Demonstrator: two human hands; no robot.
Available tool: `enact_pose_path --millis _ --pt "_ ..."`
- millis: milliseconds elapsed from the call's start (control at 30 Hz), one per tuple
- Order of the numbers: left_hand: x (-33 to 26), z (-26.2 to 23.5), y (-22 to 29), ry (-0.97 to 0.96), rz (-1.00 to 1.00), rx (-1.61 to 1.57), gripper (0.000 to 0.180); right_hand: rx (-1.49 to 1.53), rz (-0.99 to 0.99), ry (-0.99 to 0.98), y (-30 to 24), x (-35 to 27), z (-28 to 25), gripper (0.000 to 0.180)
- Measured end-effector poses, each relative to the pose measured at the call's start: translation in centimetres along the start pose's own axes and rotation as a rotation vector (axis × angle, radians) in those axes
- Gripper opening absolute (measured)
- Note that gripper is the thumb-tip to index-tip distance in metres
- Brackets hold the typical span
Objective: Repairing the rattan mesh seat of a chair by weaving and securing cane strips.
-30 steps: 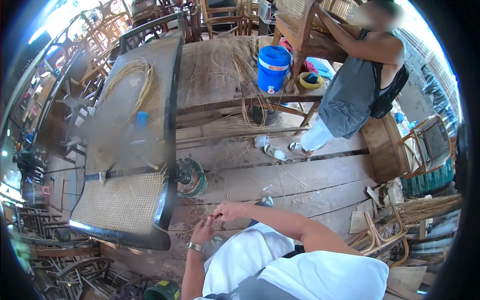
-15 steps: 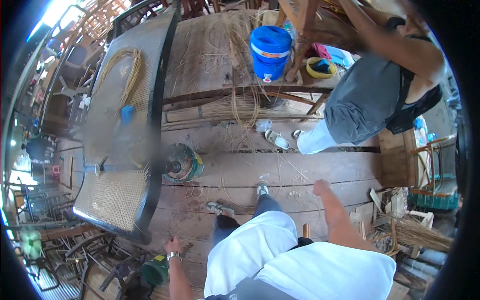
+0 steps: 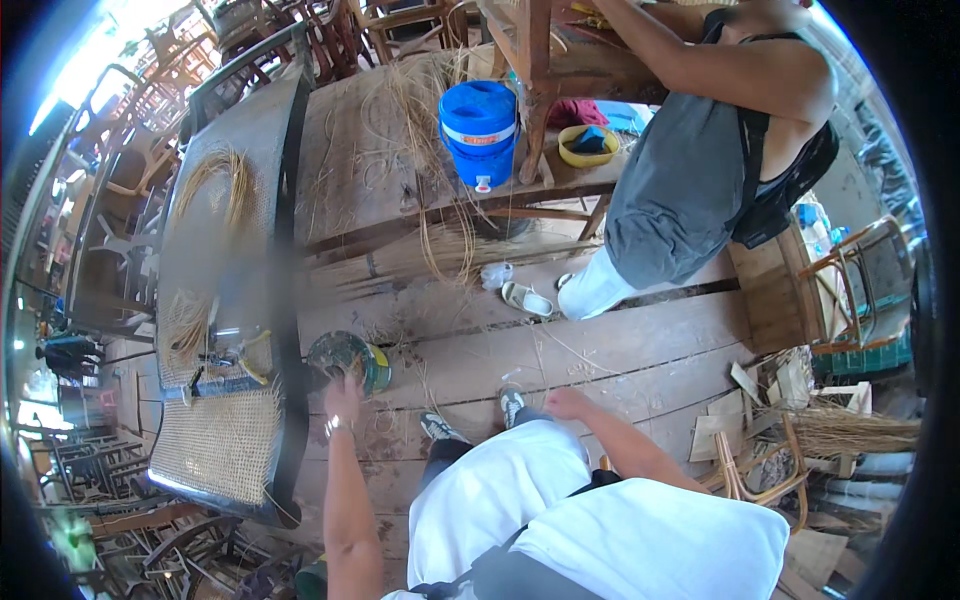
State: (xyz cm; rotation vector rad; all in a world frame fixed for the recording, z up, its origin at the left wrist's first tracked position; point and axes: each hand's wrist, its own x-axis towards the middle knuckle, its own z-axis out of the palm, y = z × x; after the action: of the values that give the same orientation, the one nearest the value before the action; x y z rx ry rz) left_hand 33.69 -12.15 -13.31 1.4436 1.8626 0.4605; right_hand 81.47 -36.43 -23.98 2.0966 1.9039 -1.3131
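My left hand (image 3: pixel 343 397) reaches forward to the near rim of a round green bucket (image 3: pixel 376 372). Its fingers are blurred against the dark bucket, so whether they grip it is unclear. My right hand (image 3: pixel 568 403) hangs over my leg with its fingers curled closed, and nothing shows in it. Left of the bucket stands a dark-framed panel of woven cane (image 3: pixel 215 440). A loop of cane strands (image 3: pixel 235 185) lies on its upper part, and a smaller bundle of strands (image 3: pixel 185 325) rests lower down.
Ahead is a low wooden platform (image 3: pixel 340 150) with loose cane strands and a blue water cooler (image 3: pixel 478 140). A person (image 3: pixel 670 190) in grey stands at the right, near a yellow basin (image 3: pixel 588 158). Wood scraps (image 3: pixel 720 430) and a rattan frame (image 3: pixel 765 470) lie right of me.
My left hand has moved forward from beside my leg to the bucket. My right hand has drawn in toward my body. The whole view has shifted, and the blurred area over the cane panel has changed.
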Motion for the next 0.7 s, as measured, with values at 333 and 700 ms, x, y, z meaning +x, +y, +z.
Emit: enact_pose_path --millis 333,700 --pt "-3.6 3.6 10.5 -0.447 0.075 0.539 0.070 0.180 0.147 -0.098 0.4 0.8 -0.8 0.038" --pt "-8.8 6.0 -3.9 -0.592 0.595 0.193 0.079 0.201 -0.092 -0.715 -9.8 1.1 -7.4 0.082"
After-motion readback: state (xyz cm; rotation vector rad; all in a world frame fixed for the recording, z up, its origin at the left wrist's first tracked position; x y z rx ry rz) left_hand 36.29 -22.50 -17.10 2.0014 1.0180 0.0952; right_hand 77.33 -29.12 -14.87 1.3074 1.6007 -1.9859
